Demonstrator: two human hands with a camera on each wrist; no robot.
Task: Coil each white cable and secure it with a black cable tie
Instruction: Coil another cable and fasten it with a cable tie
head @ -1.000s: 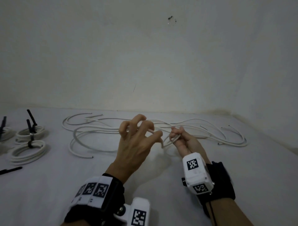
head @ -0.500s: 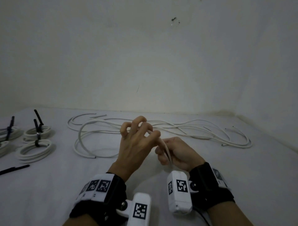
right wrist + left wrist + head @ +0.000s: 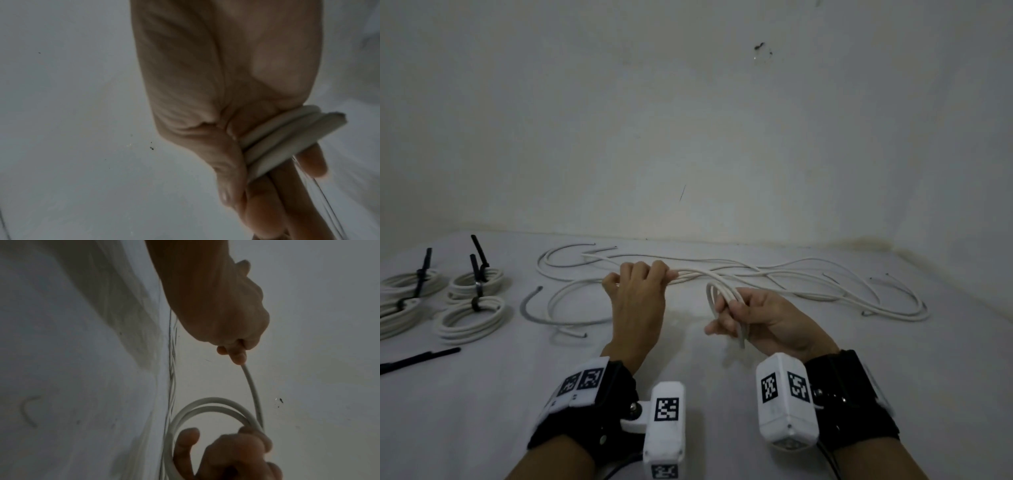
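White cable (image 3: 726, 298) — coil pinched by right hand (image 3: 767, 318), strand gripped by left hand (image 3: 638, 298).

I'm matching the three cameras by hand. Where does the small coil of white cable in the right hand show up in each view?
Head: the coil is right of centre, in the right hand.
Left wrist: bottom centre, its free strand rising to the left hand.
Right wrist: right of centre, three turns across the fingers.
Shared landmark: the dark wall mark.
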